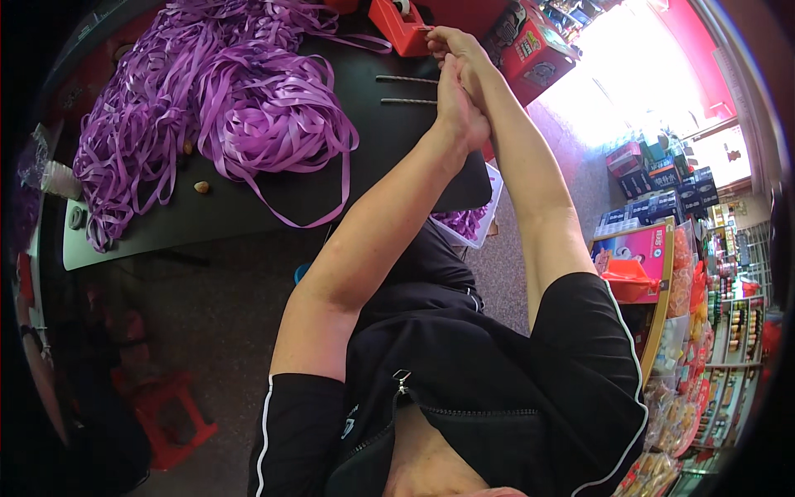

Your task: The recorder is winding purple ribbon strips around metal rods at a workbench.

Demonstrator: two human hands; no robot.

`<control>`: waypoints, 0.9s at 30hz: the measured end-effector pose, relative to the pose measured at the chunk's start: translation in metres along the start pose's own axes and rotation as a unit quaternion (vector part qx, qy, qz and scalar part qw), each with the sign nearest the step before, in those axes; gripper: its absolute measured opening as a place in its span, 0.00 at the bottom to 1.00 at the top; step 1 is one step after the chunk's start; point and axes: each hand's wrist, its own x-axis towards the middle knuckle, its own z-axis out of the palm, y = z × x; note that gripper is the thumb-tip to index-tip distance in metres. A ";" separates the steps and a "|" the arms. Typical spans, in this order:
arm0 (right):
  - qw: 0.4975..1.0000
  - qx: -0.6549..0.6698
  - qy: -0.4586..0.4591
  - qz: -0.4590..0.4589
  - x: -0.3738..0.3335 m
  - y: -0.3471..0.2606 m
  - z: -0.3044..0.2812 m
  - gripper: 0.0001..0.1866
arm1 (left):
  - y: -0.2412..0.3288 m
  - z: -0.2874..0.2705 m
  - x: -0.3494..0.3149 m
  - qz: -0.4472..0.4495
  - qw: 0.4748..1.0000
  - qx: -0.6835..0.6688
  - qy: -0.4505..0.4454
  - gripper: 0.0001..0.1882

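Observation:
Both my arms stretch to the right end of the black table, where my hands meet beside a red tape dispenser (399, 31). My right hand (460, 48) has its fingers curled at the dispenser's near end; what lies between them is too small to tell. Close below it, my left hand (460, 112) touches the right wrist, its fingers partly hidden. Two thin metal rods (407, 79) stick out to the left of my left hand. A big tangled heap of purple ribbon (273, 116) covers the table's left and middle.
The black table (248, 203) carries a small brown lump (201, 187) near its front edge. Below its right corner stands a white bin (495, 186) with purple ribbon inside. A red stool (170, 414) is at lower left. Shelves of packaged goods (733, 331) line the right.

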 end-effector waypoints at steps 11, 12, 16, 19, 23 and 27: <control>0.980 -0.101 -0.163 -0.059 -0.035 -0.011 -0.046 0.10 | 0.005 0.015 -0.008 -0.070 0.992 0.028 0.102 0.36; 0.980 -0.098 -0.165 -0.056 -0.046 -0.015 -0.052 0.10 | 0.004 0.006 -0.006 -0.047 0.991 0.056 0.109 0.35; 0.955 -0.193 -0.198 -0.111 -0.085 -0.032 -0.095 0.13 | -0.005 0.001 -0.008 -0.053 0.986 0.071 0.142 0.31; 0.943 -0.198 -0.241 -0.121 -0.096 -0.028 -0.104 0.13 | -0.001 0.007 -0.014 -0.065 0.986 0.067 0.140 0.26; 0.927 -0.210 -0.279 -0.136 -0.101 -0.024 -0.106 0.14 | 0.001 0.004 -0.010 -0.065 0.982 0.098 0.146 0.25; 0.929 -0.215 -0.268 -0.135 -0.102 -0.020 -0.106 0.14 | -0.001 0.000 -0.008 -0.050 0.976 0.129 0.167 0.22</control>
